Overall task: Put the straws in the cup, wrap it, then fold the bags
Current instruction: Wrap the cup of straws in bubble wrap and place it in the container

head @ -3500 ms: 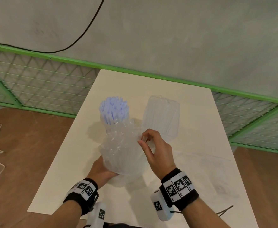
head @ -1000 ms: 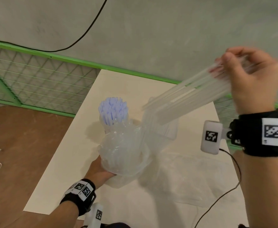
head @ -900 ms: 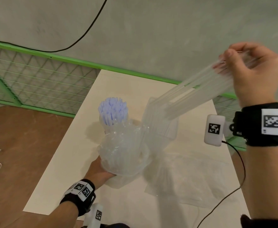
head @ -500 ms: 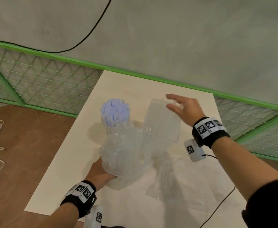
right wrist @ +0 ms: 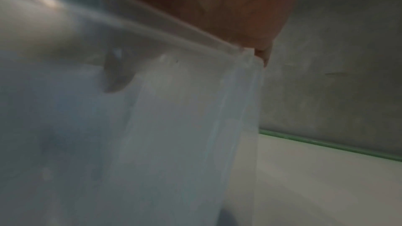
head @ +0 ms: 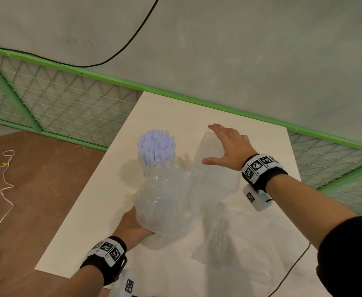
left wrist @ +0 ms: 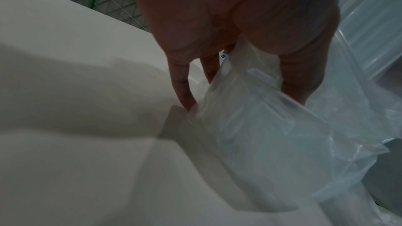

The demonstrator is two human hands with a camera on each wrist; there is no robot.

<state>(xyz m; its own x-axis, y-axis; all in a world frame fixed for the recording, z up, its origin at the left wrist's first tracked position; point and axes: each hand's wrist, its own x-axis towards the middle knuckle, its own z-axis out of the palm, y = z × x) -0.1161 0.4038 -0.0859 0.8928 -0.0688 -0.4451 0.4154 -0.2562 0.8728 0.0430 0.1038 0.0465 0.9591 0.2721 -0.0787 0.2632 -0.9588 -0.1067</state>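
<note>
A cup of blue-white straws [head: 155,146] stands upright on the white table [head: 261,146]. In front of it my left hand [head: 133,226] grips a crumpled clear plastic bag [head: 165,202] of clear straws from below. In the left wrist view the fingers [left wrist: 182,92] curl round the bag [left wrist: 261,135]. My right hand [head: 227,144] lies flat, fingers spread, on top of a tall clear container [head: 216,179]. In the right wrist view the palm [right wrist: 217,6] rests on the container's top edge [right wrist: 152,126]. What is inside the container cannot be made out.
A flat clear bag [head: 250,243] lies on the table at the near right. A black cable [head: 291,269] trails over the right edge. A green mesh fence [head: 68,103] and a grey wall stand behind the table. A white cord [head: 4,189] lies on the brown floor at left.
My right hand came down from high on the right, where it held a bundle of clear straws. It now holds nothing and rests on the clear container. The left hand stayed put.
</note>
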